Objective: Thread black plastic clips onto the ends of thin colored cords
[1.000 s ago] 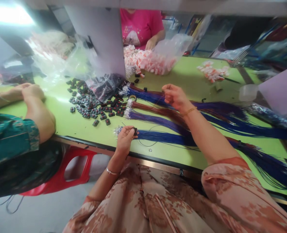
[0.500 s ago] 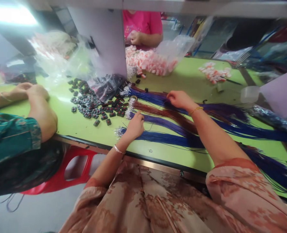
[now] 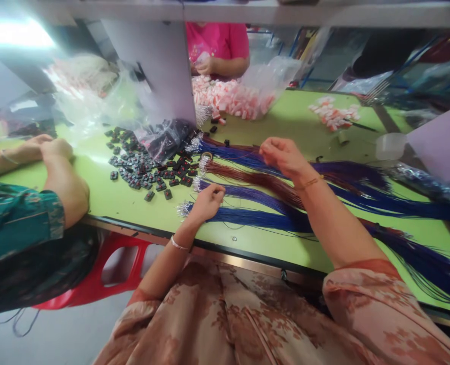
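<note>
My left hand point(image 3: 208, 201) is closed in a pinch over the purple wires point(image 3: 247, 192), near their silvery ends; what its fingers hold is too small to make out. Farther right, my right hand point(image 3: 280, 153) is also pinched, above the blue wires point(image 3: 232, 151) and the brown wires point(image 3: 243, 176). I cannot make out anything between its fingertips. Closest to the table's front edge runs another blue bundle point(image 3: 263, 217). Left of the wire ends lie several small black connectors point(image 3: 144, 170), some partly under a clear plastic bag point(image 3: 166, 137).
Pink and white pieces point(image 3: 232, 99) are heaped before a person in a pink top point(image 3: 219, 45) across the green table point(image 3: 110, 203). At the left rest a co-worker's hands point(image 3: 53, 147). A grey upright panel point(image 3: 160, 71) stands behind the connectors. More wires point(image 3: 418, 253) spread at the right.
My left hand has moved slightly down and left, its fingers drawn closer together. My right hand has turned and lifted a little from the wires. The view has shifted slightly.
</note>
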The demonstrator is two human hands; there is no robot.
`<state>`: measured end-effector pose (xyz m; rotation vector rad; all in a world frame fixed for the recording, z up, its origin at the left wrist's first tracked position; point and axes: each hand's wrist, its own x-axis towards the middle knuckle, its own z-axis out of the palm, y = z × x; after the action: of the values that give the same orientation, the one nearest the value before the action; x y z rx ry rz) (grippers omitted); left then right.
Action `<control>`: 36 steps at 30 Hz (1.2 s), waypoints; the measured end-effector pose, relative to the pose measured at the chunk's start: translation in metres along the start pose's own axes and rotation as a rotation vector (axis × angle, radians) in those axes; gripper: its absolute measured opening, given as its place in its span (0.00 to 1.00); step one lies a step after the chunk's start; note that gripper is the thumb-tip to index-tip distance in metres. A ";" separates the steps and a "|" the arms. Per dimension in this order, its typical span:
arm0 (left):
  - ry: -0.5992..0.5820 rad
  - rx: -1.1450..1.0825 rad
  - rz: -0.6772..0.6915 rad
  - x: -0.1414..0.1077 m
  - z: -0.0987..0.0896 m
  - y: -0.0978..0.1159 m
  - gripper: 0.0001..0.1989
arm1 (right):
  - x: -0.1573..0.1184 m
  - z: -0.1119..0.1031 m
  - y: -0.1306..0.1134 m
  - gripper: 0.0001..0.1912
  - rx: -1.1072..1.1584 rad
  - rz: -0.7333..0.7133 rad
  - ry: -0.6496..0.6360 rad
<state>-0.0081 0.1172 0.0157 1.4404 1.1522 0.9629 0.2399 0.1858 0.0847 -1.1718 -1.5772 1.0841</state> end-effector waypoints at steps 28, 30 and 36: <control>0.175 -0.388 -0.023 -0.065 0.008 0.000 0.13 | -0.054 0.121 -0.005 0.14 0.187 0.078 -0.274; 0.242 -0.557 -0.097 -0.066 0.005 -0.002 0.15 | -0.058 0.118 -0.004 0.15 0.183 0.124 -0.291; 0.231 -0.891 -0.255 -0.064 -0.003 -0.010 0.15 | -0.075 0.118 0.004 0.13 0.067 0.158 -0.299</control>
<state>-0.0266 0.0560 0.0070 0.4681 0.8515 1.2545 0.1414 0.0969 0.0411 -1.1431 -1.6784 1.4603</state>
